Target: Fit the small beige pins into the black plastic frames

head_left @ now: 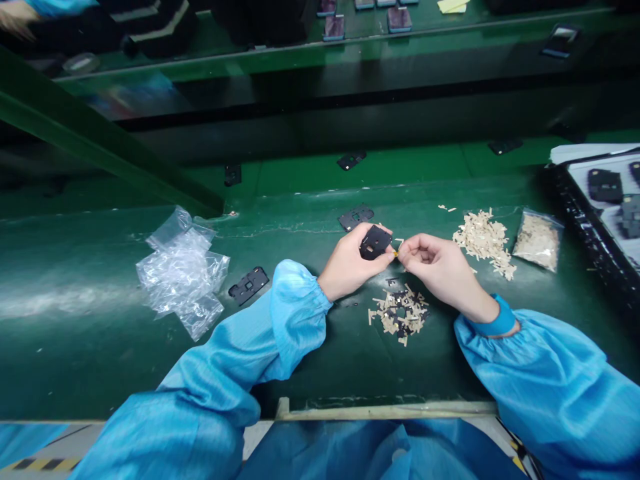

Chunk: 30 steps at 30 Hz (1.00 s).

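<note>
My left hand (350,263) is closed around a black plastic phone part (375,243), held tilted above the table. The fingers of my right hand (440,267) are pinched together just right of that part. A tiny yellow piece (395,253) shows between their tips and my left thumb. Below my hands lies a loose pile of small beige and black pieces (401,312). Another black plastic part (356,217) rests flat just beyond my left hand, and a similar one (249,285) lies beside my left sleeve.
Clear plastic bags (183,273) are heaped at left. To the right are a beige heap of small strips (483,241), a filled zip bag (538,240) and a black-edged tray (595,233) with black parts. A green post (110,133) slants at left; a co-worker's hand (17,19) shows top left.
</note>
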Tool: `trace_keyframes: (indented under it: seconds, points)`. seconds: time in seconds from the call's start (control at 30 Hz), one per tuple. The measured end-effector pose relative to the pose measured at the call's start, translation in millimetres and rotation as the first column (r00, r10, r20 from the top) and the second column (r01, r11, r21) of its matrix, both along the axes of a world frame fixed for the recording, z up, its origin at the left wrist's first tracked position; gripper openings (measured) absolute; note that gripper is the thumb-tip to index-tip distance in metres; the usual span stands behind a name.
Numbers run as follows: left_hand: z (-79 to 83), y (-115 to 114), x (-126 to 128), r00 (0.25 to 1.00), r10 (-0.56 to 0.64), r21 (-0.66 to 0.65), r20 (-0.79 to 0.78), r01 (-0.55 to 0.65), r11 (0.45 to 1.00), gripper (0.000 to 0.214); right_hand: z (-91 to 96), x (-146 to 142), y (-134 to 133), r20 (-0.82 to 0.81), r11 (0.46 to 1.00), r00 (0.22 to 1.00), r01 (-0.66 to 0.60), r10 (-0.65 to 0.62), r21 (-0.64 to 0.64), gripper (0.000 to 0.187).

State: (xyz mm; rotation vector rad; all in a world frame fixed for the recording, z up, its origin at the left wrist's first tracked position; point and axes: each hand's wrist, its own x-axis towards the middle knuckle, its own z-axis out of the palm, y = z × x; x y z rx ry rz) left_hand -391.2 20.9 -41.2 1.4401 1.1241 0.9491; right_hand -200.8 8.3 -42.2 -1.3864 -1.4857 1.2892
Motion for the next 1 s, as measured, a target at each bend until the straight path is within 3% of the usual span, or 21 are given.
trace_keyframes:
  seconds: [0.13,0.2,0.3,0.4,0.5,0.67,0.83,0.93,1.0]
  points:
    - [-0.8,0,0,1.0,0.008,-0.033,-0.005,-0.008,0.999,0.029,-2.1,-1,-3,0.071,0.999,0.997,0.005,-0.009,0.052,0.015]
    - [-2.1,0,0,1.0,0.01,-0.065,0.011,-0.009,0.998,0.03,-2.7,-1,-5,0.152,0.987,0.987,0.02,-0.045,0.161,0.014]
    - [-2.3,1,0,0.999,0.033,-0.107,0.036,-0.029,0.994,0.031,-2.4,0,-8,0.283,0.911,0.95,0.005,-0.134,0.412,0.014]
    - [-0.9,1,0,0.998,0.047,-0.111,0.046,-0.042,0.993,0.03,-2.0,2,-9,0.358,0.831,0.93,-0.137,-0.079,0.54,0.007]
    - [-0.4,1,0,0.999,0.039,-0.095,0.035,-0.035,0.995,0.031,-2.8,2,-9,0.382,0.799,0.924,-0.217,-0.017,0.561,0.008]
    - [-2.8,0,0,0.999,0.038,-0.03,-0.006,-0.038,0.999,0.03,-5.0,-2,-12,0.413,0.783,0.909,-0.218,-0.054,0.583,0.009]
    - [-6.1,0,0,0.997,0.052,0.032,-0.048,-0.05,0.998,0.029,-6.0,2,-5,0.404,0.808,0.903,-0.127,-0.145,0.575,0.008]
    - [-9.5,0,-6,0.984,0.089,0.2,-0.153,-0.058,0.978,0.029,-4.9,14,8,0.385,0.824,0.87,0.041,-0.307,0.564,0.008]
    - [-12.6,0,-11,0.965,0.119,0.388,-0.236,-0.019,0.922,0.032,-3.7,22,15,0.418,0.835,0.831,0.098,-0.368,0.542,0.016]
